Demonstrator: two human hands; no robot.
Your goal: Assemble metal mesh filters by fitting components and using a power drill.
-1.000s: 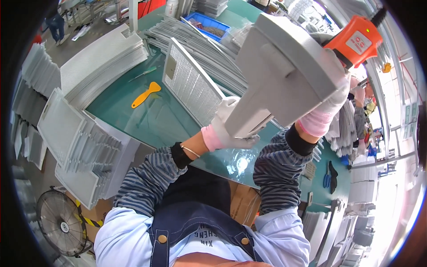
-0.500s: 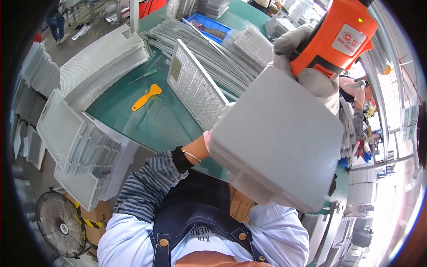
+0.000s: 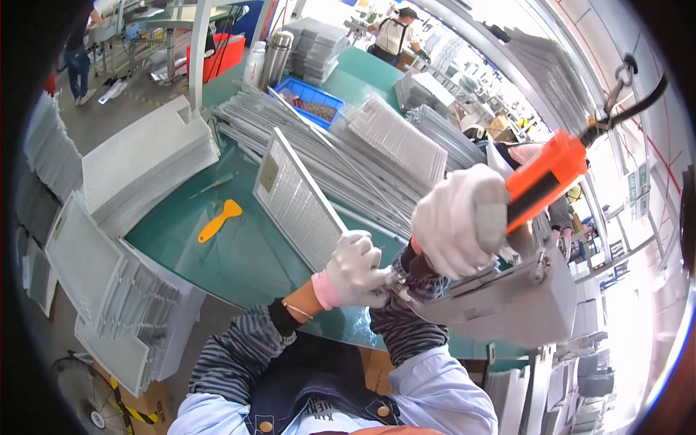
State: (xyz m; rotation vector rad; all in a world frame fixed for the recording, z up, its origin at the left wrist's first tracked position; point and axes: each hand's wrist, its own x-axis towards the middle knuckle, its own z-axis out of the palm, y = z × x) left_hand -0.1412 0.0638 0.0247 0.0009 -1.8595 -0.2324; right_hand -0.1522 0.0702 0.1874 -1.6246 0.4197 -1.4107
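My right hand (image 3: 464,221), in a white glove, wraps around an orange and black power tool (image 3: 547,177) with a black cord at its far end. A grey boxy housing (image 3: 507,308) with metal fittings lies below that hand; whether it is one piece with the tool I cannot tell. My left hand (image 3: 355,272), gloved with a pink cuff, is closed beside the housing's narrow metal end. What its fingers hold is hidden. Just behind it a framed mesh panel (image 3: 297,199) stands tilted on the green table (image 3: 174,243).
A yellow scraper (image 3: 220,220) and a thin screwdriver (image 3: 212,185) lie left. Stacked mesh panels (image 3: 148,156) line the left edge. Behind are metal strips (image 3: 304,148), a blue tray (image 3: 308,101) and a steel flask (image 3: 276,58). A person (image 3: 394,36) works farther back.
The grey housing has swung down and right, uncovering my left hand and the table. My right hand and the orange tool have moved lower, and the tool has turned. My view has shifted.
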